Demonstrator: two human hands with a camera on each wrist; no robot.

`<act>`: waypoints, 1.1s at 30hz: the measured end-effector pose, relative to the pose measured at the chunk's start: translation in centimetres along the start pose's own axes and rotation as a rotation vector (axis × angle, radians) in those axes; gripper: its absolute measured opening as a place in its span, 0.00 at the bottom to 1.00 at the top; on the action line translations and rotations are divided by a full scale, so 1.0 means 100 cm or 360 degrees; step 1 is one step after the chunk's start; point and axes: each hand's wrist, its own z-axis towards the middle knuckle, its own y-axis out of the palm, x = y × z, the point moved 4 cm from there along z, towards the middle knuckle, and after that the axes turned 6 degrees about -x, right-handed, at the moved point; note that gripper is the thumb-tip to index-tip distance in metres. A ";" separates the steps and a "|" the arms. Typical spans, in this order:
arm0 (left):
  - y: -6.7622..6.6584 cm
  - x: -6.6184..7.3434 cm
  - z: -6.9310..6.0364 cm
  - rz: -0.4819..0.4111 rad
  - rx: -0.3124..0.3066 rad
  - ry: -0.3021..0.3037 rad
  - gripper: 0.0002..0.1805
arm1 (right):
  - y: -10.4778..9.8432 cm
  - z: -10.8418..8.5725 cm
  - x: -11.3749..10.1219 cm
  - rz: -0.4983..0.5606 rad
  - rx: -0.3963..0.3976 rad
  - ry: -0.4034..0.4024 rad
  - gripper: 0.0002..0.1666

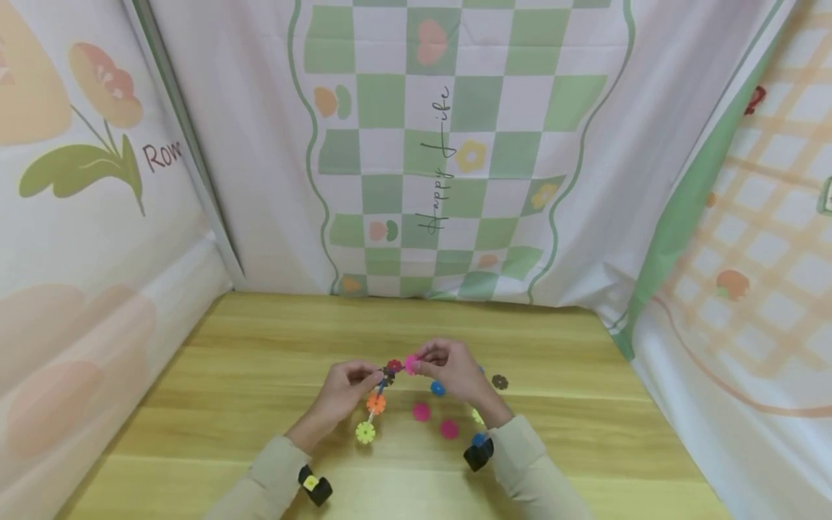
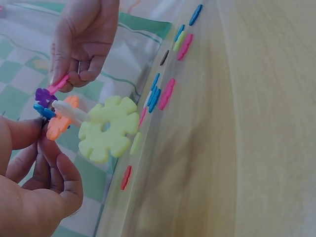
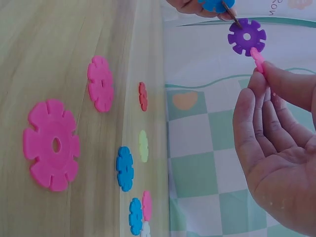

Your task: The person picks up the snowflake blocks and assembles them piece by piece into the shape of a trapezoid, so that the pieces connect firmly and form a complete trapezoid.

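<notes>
A chain of slotted plastic snowflake discs hangs in the air from my left hand [image 1: 338, 393], whose thumb and fingers pinch it near a dark brown disc [image 1: 389, 380]. Below that come a blue disc [image 2: 44, 111], an orange disc [image 2: 57, 131], a white disc [image 2: 69, 112] and, lowest, a yellow-green disc [image 2: 118, 121]. A purple disc [image 3: 240, 42] joins the brown one at the upper end. My right hand [image 1: 451, 368] pinches a pink disc [image 3: 257, 60] between thumb and fingertips, its edge touching the purple disc's rim. How deep the slots mesh is unclear.
Loose discs lie on the wooden table [image 1: 273, 332]: two pink ones nearer me, including a pink disc [image 3: 44, 143], several blue ones such as a blue disc [image 3: 125, 169], a red disc [image 3: 142, 96] and a brown disc [image 1: 500, 381]. Printed curtains [image 1: 260, 144] enclose the table.
</notes>
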 end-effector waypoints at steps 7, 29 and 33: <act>0.003 0.005 -0.001 0.0063 0.0038 0.0027 0.08 | 0.000 0.000 0.000 -0.0018 -0.0019 -0.0022 0.08; 0.012 0.002 -0.002 0.0145 0.0031 0.0144 0.07 | -0.003 0.004 -0.008 -0.0113 -0.0207 0.0028 0.06; 0.011 0.001 -0.001 0.0183 -0.0045 0.0165 0.09 | -0.006 0.007 -0.004 -0.0077 -0.0250 0.0040 0.06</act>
